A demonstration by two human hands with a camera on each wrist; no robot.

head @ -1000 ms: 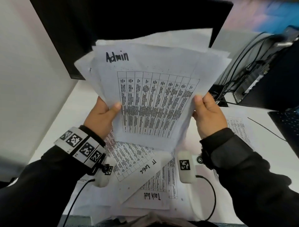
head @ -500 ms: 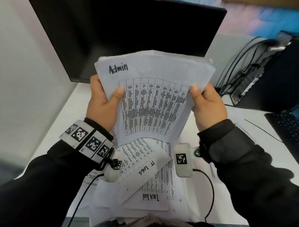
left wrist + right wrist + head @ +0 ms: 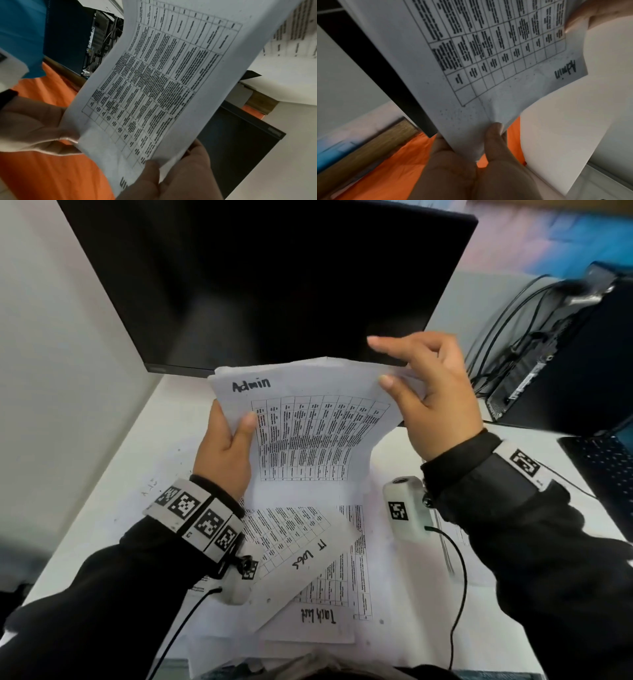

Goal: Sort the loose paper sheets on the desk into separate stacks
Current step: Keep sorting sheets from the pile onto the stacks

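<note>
Bundle of sheets (image 3: 310, 436) headed "Admin", held up off the surface (image 3: 113, 484) between both hands, in front of a dark monitor (image 3: 274, 275). Left hand (image 3: 224, 453) clamped on the bundle's left edge — thumb on the printed face, fingers behind. Right hand (image 3: 435, 402) pinching the upper right corner, thumb on the front, index finger stretched out straight above the top edge. Printed table on the top sheet bowed inward between the two grips. Below the hands, lying loose and overlapping on the surface: a sheet marked "IT" (image 3: 301, 553) angled across another marked "Task list" (image 3: 329, 604), both inverted to the viewer. Beyond the right hand — a black computer case (image 3: 565, 364) with cables (image 3: 503, 313). Tag-printed band (image 3: 195, 515) around the left wrist.
</note>
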